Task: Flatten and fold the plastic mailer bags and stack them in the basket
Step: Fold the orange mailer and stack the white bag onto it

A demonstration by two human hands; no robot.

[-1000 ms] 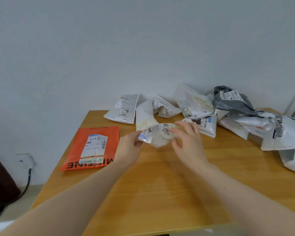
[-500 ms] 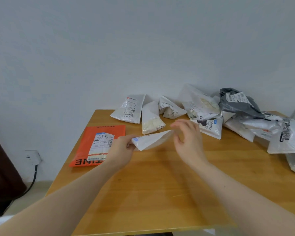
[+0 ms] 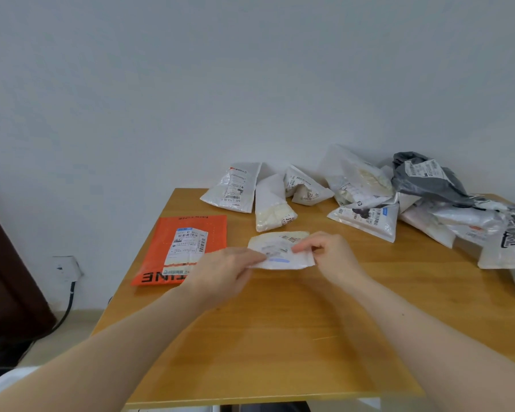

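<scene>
Lowered since half a second ago: small white mailer (image 3: 281, 251), now spread label-up on the counter (image 3: 265, 337), no longer held up on edge.

Landmark, that mailer. Left of it: orange mailer (image 3: 180, 249), lying flat. At its left edge: left hand (image 3: 229, 270), grip pinching the plastic. At its right edge: right hand (image 3: 330, 257), grip likewise pinching. Beyond and right: pile of unfolded mailers (image 3: 399, 200). Basket not in view. Step judged: flattening. Next likely calls for pressing air out, then folding edge over edge.

Both hands (image 3: 283, 264) extended forward, fingertips pinching together.
</scene>
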